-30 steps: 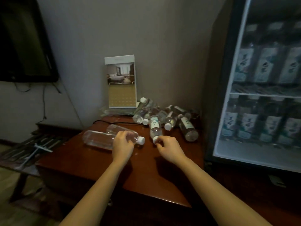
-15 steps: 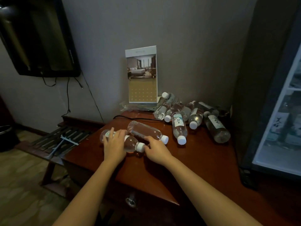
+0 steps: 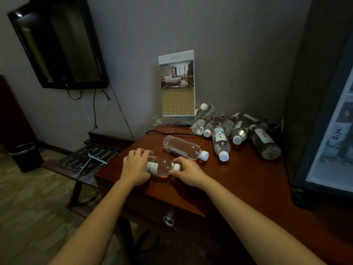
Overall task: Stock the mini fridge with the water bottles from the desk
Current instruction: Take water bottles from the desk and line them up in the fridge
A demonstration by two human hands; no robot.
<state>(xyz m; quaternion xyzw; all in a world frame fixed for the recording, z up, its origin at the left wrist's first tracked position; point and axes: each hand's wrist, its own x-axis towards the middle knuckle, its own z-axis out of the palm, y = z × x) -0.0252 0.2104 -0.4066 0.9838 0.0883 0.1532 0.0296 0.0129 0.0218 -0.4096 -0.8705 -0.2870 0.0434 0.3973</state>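
The person is at the picking-up step: the nearest bottle (image 3: 160, 166) lies on its side near the front left corner of the worktop (image 3: 248, 180), caught at both ends and, as far as I can tell, not yet lifted. The left hand (image 3: 136, 167) curls its fingers over the base end. The right hand (image 3: 188, 172) closes finger and thumb round the white cap and neck. Both forearms reach forward and slightly inward, wrists low over the wood.

A second bottle (image 3: 184, 148) lies just behind, close to the right hand's knuckles. The heap of bottles (image 3: 238, 131) sits well back in the corner by the wall. The mini fridge (image 3: 328, 134) stands off to the right, only its glass front edge in view.

I'd judge the next move calls for lifting the bottle clear without knocking the one behind it, then carrying it rightward to the fridge. One hand would probably have to come free for the door, since I cannot tell whether it stands open.
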